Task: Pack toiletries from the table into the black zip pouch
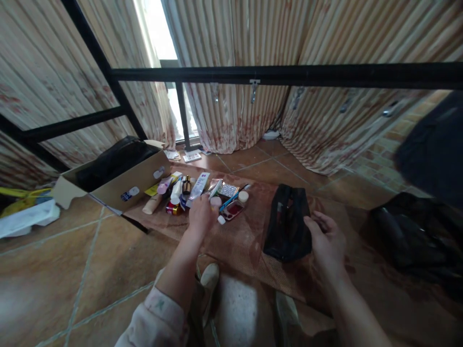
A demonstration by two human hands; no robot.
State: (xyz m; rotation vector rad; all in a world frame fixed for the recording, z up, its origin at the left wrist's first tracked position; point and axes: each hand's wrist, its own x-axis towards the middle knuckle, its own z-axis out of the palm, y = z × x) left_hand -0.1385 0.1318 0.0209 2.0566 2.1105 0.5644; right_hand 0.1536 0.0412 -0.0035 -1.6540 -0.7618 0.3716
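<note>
Vertically pleated, striped fabric curtains (235, 43) hang behind one black horizontal metal rail (224, 75), beneath which five small metal fittings are visible. Forward of them, brown floor tiles with pale joints surround a low surface under a brown woven cover (246, 241). One open tan cardboard box (110, 197) with two stickers on its long wall holds black material (115, 159). Beside it lies a cluster of small containers, including one beige cylindrical tube (152, 204), one red-and-gold cylinder (172, 208), one glittering silver rectangle (228, 190) and one slender blue stick (231, 199). Left hand (202, 214): bent fingers over the cluster; their grasp cannot be told. Right hand (328, 236): fingers loosely curved, thumb at the right edge of one black mesh, oblong pouch (277, 231) lying on the cover, its top parted; whether it pinches the fabric cannot be told.
</note>
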